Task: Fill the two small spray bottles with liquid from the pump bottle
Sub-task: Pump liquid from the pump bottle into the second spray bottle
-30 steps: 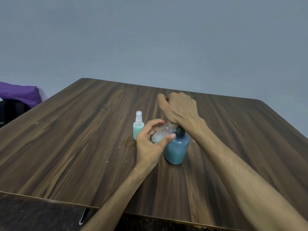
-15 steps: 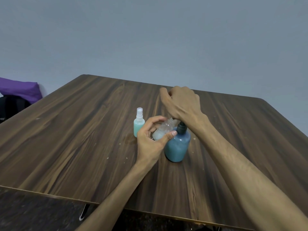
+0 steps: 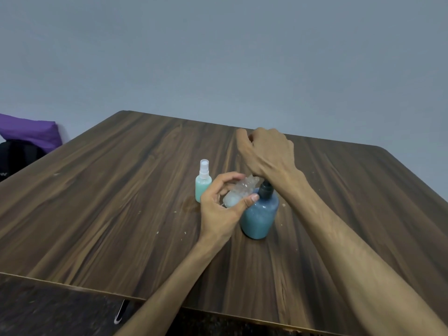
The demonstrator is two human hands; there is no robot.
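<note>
A blue pump bottle [image 3: 259, 217] with a dark collar stands near the middle of the wooden table [image 3: 121, 202]. My right hand [image 3: 266, 154] is curled over its pump head, which the hand hides. My left hand [image 3: 223, 204] grips a small clear spray bottle [image 3: 238, 196], tilted with its open neck under the right hand; a little pale liquid sits in its bottom. A second small spray bottle [image 3: 203, 183], capped and filled with mint-green liquid, stands upright just left of my left hand.
White specks and a faint wet stain [image 3: 190, 207] mark the table near the bottles. A purple cushion [image 3: 29, 130] and a black bag [image 3: 17, 157] sit beyond the table's left edge. The table's near edge runs below my forearms.
My right hand has risen slightly over the pump head, showing more of the dark collar. The tilted clear bottle stays gripped in my left hand. The camera view shifted a little.
</note>
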